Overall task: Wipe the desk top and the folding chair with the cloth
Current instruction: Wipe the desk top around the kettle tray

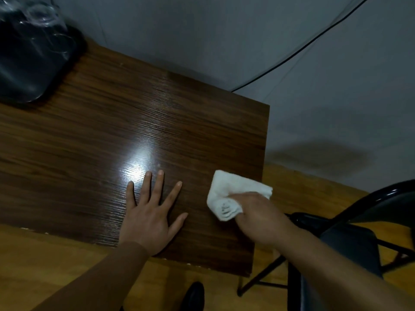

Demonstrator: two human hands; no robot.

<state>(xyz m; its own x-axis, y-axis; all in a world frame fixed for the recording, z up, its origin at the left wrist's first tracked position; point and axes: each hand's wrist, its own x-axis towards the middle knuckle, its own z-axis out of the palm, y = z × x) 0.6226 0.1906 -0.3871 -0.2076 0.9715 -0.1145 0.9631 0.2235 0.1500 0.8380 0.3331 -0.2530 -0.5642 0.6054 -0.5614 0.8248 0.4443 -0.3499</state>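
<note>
So the white cloth (233, 194) sits bunched at the table's (94, 131) right edge, around 4 o'clock, right hand (262, 218) with its grip clamped around it. Left hand (148, 216) lies flat just beside it, fingers spread apart. Black folding chair (350, 243) at 4 o'clock, black tray (33, 61) at 10.

Probably a plain room in a home or small office: a dark wood-grain desk (112, 122) against a bare grey wall (224, 30), wood-look floor (56, 261), black folding chair (350, 243).
</note>
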